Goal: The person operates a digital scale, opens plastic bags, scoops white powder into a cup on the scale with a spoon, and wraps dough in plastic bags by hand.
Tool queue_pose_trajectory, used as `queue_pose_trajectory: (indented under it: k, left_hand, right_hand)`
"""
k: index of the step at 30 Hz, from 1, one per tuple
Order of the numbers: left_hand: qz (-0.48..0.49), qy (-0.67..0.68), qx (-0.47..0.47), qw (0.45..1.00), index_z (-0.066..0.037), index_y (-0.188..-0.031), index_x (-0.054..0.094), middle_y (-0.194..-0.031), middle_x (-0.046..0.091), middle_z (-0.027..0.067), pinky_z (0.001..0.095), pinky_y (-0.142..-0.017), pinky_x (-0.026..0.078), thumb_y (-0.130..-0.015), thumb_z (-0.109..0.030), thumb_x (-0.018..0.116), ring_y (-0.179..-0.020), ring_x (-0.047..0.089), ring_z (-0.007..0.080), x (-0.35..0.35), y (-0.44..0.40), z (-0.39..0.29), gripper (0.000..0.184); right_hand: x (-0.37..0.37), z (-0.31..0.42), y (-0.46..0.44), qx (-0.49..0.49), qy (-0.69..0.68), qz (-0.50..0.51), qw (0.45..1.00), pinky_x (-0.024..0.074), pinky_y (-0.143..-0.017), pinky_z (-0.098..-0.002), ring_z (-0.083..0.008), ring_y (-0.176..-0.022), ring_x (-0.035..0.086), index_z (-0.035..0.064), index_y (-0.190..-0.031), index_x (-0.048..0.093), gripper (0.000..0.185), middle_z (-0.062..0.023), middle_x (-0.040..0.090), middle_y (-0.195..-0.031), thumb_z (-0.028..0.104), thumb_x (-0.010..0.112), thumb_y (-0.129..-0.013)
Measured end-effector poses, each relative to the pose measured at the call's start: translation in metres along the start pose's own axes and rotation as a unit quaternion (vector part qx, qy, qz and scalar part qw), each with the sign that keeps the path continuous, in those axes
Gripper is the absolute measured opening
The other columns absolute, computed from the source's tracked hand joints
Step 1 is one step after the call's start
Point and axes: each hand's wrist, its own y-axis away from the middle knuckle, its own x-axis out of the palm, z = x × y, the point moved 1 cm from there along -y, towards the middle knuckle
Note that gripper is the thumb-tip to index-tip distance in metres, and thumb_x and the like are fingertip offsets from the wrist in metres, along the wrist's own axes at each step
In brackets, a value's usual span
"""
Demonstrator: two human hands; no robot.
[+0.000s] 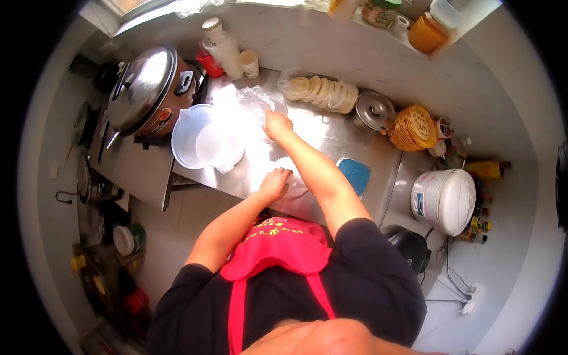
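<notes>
My right hand [277, 125] reaches across the steel counter, its fingers closed at the edge of a crumpled clear plastic bag [255, 99]. My left hand [276, 183] is nearer my body, with fingers curled against a whitish, partly see-through thing that looks like a plastic bag [296, 186]; my right forearm hides part of it. To the left of both hands stands a pale blue plastic basin [184, 139]. A blue flat-topped box [354, 176] lies just right of my right forearm. Strong glare washes out the counter around my hands.
Pale flat rounds in a clear bag [319, 92], a lidded metal pot [375, 110] and a stack of golden flatbreads [414, 127] line the wall. A large cooker [145, 89] stands left, near paper cups [249, 63]. A white lidded container [444, 201] stands right.
</notes>
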Motion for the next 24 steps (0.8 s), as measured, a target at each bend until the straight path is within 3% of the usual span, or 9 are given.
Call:
queue_pose_trajectory:
  k: [4,7,10,16,18,20,21,22,24]
  left_hand:
    - [0.018,0.009,-0.037,0.999,-0.007,-0.124,0.053,-0.112,0.059,0.0165,0.0448,-0.089,0.046,-0.071,-0.005,0.065,-0.104,0.055,0.0361,-0.009,0.007,0.0,0.054]
    - [-0.003,0.004,-0.029,1.0,-0.006,-0.124,0.053,-0.114,0.058,0.0169,0.0449,-0.089,0.046,-0.071,-0.005,0.065,-0.105,0.054,0.0363,-0.003,0.005,0.0,0.054]
    - [0.001,0.006,-0.033,0.999,-0.004,-0.122,0.053,-0.114,0.057,0.0171,0.0453,-0.089,0.046,-0.071,-0.005,0.065,-0.104,0.054,0.0365,-0.003,-0.002,-0.011,0.053]
    - [0.056,-0.119,-0.038,0.991,-0.005,-0.108,0.055,-0.105,0.058,0.0148,0.0449,-0.084,0.045,-0.07,-0.006,0.063,-0.099,0.055,0.0343,0.015,-0.022,-0.001,0.039]
    - [0.081,-0.135,-0.027,0.987,-0.006,-0.096,0.054,-0.098,0.061,0.0154,0.0451,-0.083,0.045,-0.071,-0.007,0.064,-0.096,0.056,0.0342,0.021,-0.029,0.007,0.027]
    - [0.074,-0.133,-0.002,0.988,-0.004,-0.095,0.055,-0.09,0.063,0.0172,0.0454,-0.08,0.047,-0.073,-0.009,0.064,-0.09,0.06,0.0357,0.015,-0.033,0.002,0.025]
    - [0.081,-0.135,0.009,0.988,-0.004,-0.095,0.055,-0.09,0.063,0.0172,0.0454,-0.08,0.047,-0.073,-0.009,0.064,-0.09,0.06,0.0357,0.017,-0.035,0.003,0.025]
    - [0.09,-0.11,-0.01,0.99,-0.004,-0.094,0.055,-0.088,0.064,0.0192,0.0463,-0.079,0.048,-0.073,-0.01,0.065,-0.087,0.061,0.0377,0.018,-0.036,0.005,0.024]
    - [0.104,-0.091,-0.024,0.99,-0.003,-0.093,0.055,-0.086,0.065,0.0212,0.0472,-0.077,0.049,-0.074,-0.011,0.065,-0.085,0.062,0.0396,0.019,-0.036,0.001,0.023]
  right_hand:
    - [0.024,-0.031,0.017,-0.061,-0.067,-0.088,0.992,0.0515,-0.08,-0.0473,-0.0385,-0.089,0.065,0.0144,-0.123,0.057,0.043,-0.0207,0.067,-0.098,0.022,0.06,-0.081]
    - [-0.001,-0.061,0.057,-0.025,-0.142,-0.089,0.986,0.0529,-0.069,-0.0426,-0.0339,-0.071,0.066,0.0195,-0.124,0.057,0.039,-0.0136,0.068,-0.075,0.02,0.059,-0.085]
    - [-0.004,-0.128,0.089,0.05,-0.314,-0.201,0.927,0.0506,-0.057,-0.0378,-0.0205,-0.055,0.064,0.0043,-0.091,0.068,0.024,-0.0133,0.063,-0.062,0.028,0.061,-0.09]
    - [-0.011,-0.177,0.196,0.233,-0.133,-0.273,0.924,0.0441,-0.054,-0.041,-0.031,-0.052,0.056,0.0003,-0.066,0.059,0.044,-0.0182,0.058,-0.06,0.038,0.065,-0.088]
    - [-0.006,-0.199,0.225,0.282,-0.117,-0.26,0.916,0.0467,-0.058,-0.0416,-0.033,-0.061,0.06,0.0019,-0.079,0.062,0.036,-0.016,0.063,-0.069,0.036,0.066,-0.087]
    - [-0.012,-0.21,0.247,0.333,-0.1,-0.278,0.896,0.05,-0.079,-0.0448,-0.0375,-0.091,0.063,0.0044,-0.109,0.059,0.044,-0.0204,0.066,-0.102,0.038,0.069,-0.082]
    - [-0.016,-0.211,0.253,0.391,-0.071,-0.193,0.897,0.0409,-0.099,-0.0523,-0.0409,-0.122,0.048,0.0106,-0.143,0.032,0.088,-0.0237,0.045,-0.139,0.045,0.075,-0.074]
    - [-0.02,-0.204,0.253,0.398,-0.075,-0.198,0.892,0.0409,-0.099,-0.0523,-0.0409,-0.122,0.048,0.0106,-0.143,0.032,0.088,-0.0237,0.045,-0.139,0.045,0.075,-0.074]
    - [-0.016,-0.186,0.244,0.48,-0.05,-0.135,0.865,0.0297,-0.104,-0.063,-0.0453,-0.137,0.026,0.0116,-0.152,0.01,0.119,-0.0278,0.017,-0.153,0.053,0.08,-0.064]
